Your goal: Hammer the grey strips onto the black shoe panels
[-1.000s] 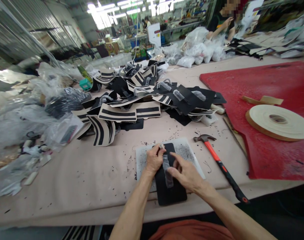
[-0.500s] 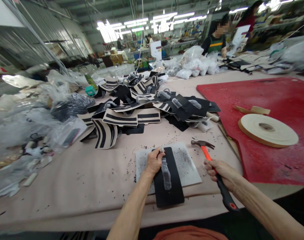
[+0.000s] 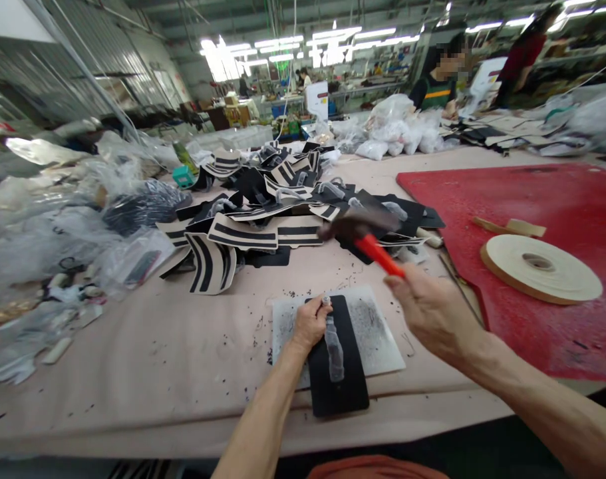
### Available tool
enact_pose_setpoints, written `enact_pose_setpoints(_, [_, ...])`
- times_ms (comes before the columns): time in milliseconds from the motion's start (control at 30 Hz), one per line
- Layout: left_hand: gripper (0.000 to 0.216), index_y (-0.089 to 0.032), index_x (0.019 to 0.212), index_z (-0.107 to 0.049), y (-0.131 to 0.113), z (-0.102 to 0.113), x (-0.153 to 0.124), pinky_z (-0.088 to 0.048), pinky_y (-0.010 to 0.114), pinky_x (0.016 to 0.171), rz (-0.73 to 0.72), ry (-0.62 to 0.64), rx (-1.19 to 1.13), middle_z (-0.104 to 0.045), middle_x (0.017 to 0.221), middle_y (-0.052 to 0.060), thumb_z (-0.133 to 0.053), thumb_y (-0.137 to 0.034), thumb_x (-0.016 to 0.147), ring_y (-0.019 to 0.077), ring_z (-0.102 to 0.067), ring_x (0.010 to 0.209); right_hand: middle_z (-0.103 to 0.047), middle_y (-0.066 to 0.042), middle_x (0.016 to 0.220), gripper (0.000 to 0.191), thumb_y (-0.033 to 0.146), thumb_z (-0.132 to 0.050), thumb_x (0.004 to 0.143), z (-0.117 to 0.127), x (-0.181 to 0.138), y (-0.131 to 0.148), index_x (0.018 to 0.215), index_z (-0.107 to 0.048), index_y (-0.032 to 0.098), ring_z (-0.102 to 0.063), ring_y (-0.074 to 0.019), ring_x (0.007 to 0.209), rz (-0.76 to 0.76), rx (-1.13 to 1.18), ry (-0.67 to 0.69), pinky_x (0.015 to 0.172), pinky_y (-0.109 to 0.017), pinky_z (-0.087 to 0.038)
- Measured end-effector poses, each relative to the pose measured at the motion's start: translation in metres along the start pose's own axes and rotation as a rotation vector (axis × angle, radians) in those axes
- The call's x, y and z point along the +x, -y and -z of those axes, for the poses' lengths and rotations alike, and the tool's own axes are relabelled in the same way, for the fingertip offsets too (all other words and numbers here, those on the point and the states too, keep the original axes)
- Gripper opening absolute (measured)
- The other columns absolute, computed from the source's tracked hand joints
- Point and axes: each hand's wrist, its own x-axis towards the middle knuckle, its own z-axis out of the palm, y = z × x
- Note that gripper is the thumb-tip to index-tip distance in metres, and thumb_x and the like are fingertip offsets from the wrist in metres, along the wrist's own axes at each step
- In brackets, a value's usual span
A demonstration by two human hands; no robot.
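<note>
My right hand [image 3: 432, 306] grips a claw hammer [image 3: 380, 253] by its handle, holding it raised above the table; the dark head is blurred. My left hand [image 3: 310, 322] is closed around a short upright punch [image 3: 326, 301], of which only the pale round top shows. The punch stands at the upper end of a flat black panel [image 3: 350, 372]. A strap wrapped in clear plastic [image 3: 335, 352] runs along the panel's middle. Beneath the panel lies a whitish board [image 3: 380, 332] dotted with black bits.
Striped and black panels [image 3: 243, 233] lie heaped behind the board. Plastic bags [image 3: 48, 246] crowd the left. A red mat [image 3: 542, 332] with a roll of tape [image 3: 542, 269] covers the right. Across the table is a co-worker [image 3: 437, 83].
My right hand has lifted the hammer up and to the left, so its head is now higher, over the heap. My left hand keeps its hold on the punch.
</note>
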Motion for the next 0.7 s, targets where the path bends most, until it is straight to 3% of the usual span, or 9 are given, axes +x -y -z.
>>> enact_pose_setpoints(67, [0.017, -0.024, 0.095, -0.073, 0.000, 0.000, 0.000, -0.052, 0.030, 0.085, -0.004, -0.007, -0.012, -0.076, 0.092, 0.004, -0.061, -0.020, 0.084, 0.0203, -0.070, 0.085, -0.054, 0.000, 0.064, 0.040, 0.055, -0.026, 0.103, -0.001, 0.000, 0.005, 0.089, -0.049, 0.025, -0.046, -0.0142, 0.050, -0.081, 0.133, -0.275, 0.052, -0.028, -0.032])
enact_pose_setpoints(100, [0.017, -0.024, 0.095, -0.073, 0.000, 0.000, 0.000, -0.052, 0.029, 0.084, -0.006, -0.008, -0.010, -0.076, 0.092, 0.004, -0.061, -0.019, 0.084, 0.0204, -0.070, 0.086, -0.054, 0.000, 0.063, 0.042, 0.055, -0.024, 0.103, -0.006, -0.004, 0.003, 0.089, -0.048, 0.025, -0.047, -0.0149, 0.051, -0.101, 0.143, -0.297, 0.053, -0.028, -0.034])
enact_pose_setpoints(133, [0.017, -0.024, 0.094, -0.073, -0.001, 0.000, 0.000, -0.052, 0.029, 0.083, -0.011, -0.003, 0.001, -0.076, 0.091, 0.004, -0.060, -0.019, 0.085, 0.0202, -0.070, 0.084, -0.052, -0.001, 0.060, 0.044, 0.056, -0.021, 0.102, -0.014, -0.010, 0.000, 0.086, -0.048, 0.024, -0.046, -0.0153, 0.049, -0.097, 0.110, -0.228, 0.051, -0.029, -0.032])
enact_pose_setpoints(267, [0.016, -0.022, 0.086, -0.071, -0.002, 0.001, 0.000, -0.049, 0.026, 0.071, -0.039, 0.032, 0.074, -0.072, 0.077, 0.003, -0.056, -0.017, 0.087, 0.0179, -0.066, 0.072, -0.052, -0.002, 0.054, 0.040, 0.049, -0.031, 0.101, -0.042, -0.034, -0.032, 0.081, -0.053, 0.022, -0.044, -0.0152, 0.043, 0.009, -0.174, 0.434, 0.049, -0.030, -0.019])
enact_pose_setpoints(333, [0.016, -0.022, 0.086, -0.071, -0.001, 0.001, 0.000, -0.049, 0.026, 0.071, -0.046, 0.034, 0.079, -0.072, 0.077, 0.003, -0.056, -0.018, 0.088, 0.0177, -0.065, 0.072, -0.059, -0.003, 0.060, 0.032, 0.044, -0.037, 0.101, -0.044, -0.039, -0.053, 0.088, -0.056, 0.021, -0.051, -0.0169, 0.049, -0.067, -0.243, 0.551, 0.051, -0.030, -0.020])
enact_pose_setpoints(500, [0.014, -0.023, 0.091, -0.071, 0.001, 0.001, 0.000, -0.050, 0.027, 0.077, -0.023, 0.023, 0.032, -0.073, 0.084, 0.003, -0.059, -0.018, 0.086, 0.0187, -0.067, 0.079, -0.063, -0.005, 0.067, 0.036, 0.037, -0.031, 0.104, -0.045, -0.053, -0.117, 0.083, -0.054, 0.021, -0.060, -0.0184, 0.062, -0.368, -0.167, 0.599, 0.061, -0.029, -0.036])
enact_pose_setpoints(567, [0.013, -0.023, 0.090, -0.072, 0.001, 0.000, 0.000, -0.050, 0.027, 0.077, -0.010, 0.021, 0.015, -0.073, 0.083, 0.003, -0.060, -0.019, 0.085, 0.0186, -0.067, 0.079, -0.065, -0.009, 0.073, 0.037, 0.036, -0.030, 0.104, -0.052, -0.060, -0.136, 0.086, -0.057, 0.019, -0.062, -0.0218, 0.067, -0.465, -0.264, 0.597, 0.065, -0.032, -0.041])
enact_pose_setpoints(633, [0.013, -0.023, 0.090, -0.072, 0.001, 0.000, 0.000, -0.050, 0.027, 0.079, -0.010, 0.015, 0.014, -0.073, 0.084, 0.003, -0.061, -0.020, 0.085, 0.0187, -0.067, 0.080, -0.067, -0.016, 0.090, 0.031, 0.034, -0.036, 0.101, -0.062, -0.064, -0.137, 0.099, -0.060, 0.014, -0.065, -0.0285, 0.079, -0.442, -0.420, 0.494, 0.070, -0.038, -0.045])
enact_pose_setpoints(700, [0.012, -0.022, 0.091, -0.072, 0.001, 0.001, 0.000, -0.051, 0.027, 0.079, -0.022, 0.010, 0.025, -0.073, 0.084, 0.003, -0.061, -0.021, 0.086, 0.0188, -0.067, 0.079, -0.062, -0.022, 0.115, 0.032, 0.030, -0.044, 0.097, -0.077, -0.067, -0.119, 0.119, -0.056, 0.010, -0.063, -0.0336, 0.098, -0.277, -0.426, 0.327, 0.081, -0.045, -0.048])
